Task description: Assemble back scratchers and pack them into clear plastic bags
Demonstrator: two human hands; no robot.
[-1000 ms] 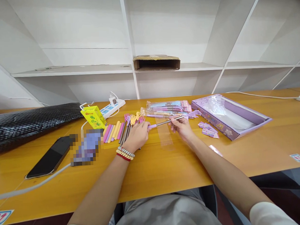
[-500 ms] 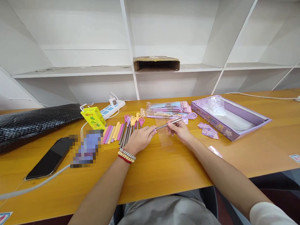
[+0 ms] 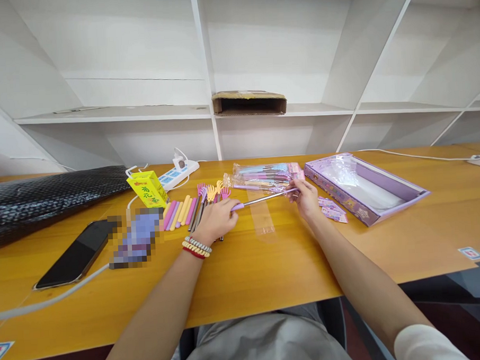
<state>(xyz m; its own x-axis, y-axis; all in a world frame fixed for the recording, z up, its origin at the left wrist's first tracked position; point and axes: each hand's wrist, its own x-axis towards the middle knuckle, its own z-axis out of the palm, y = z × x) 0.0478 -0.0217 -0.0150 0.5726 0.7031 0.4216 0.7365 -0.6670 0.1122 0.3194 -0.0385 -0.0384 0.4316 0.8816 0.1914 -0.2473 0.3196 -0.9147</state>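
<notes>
A telescopic back scratcher stretches between my two hands above the table, its thin metal rod bare in the middle. My left hand is closed around its purple handle. Fingers of my right hand pinch the far end and mostly hide the purple claw. Left of my left hand lie back scratcher rods with yellow, pink and purple claws. Beside them is a row of loose coloured handles. Under the rod a clear plastic sleeve rests on the table.
Wrapped back scratchers lie at the back, near a purple open box and small cards. To the left are a yellow carton, a power strip, a phone and a black wrapped roll.
My right hand has moved right and slightly up, and my left hand a little left. The back scratcher's rod is drawn out longer and thinner.
</notes>
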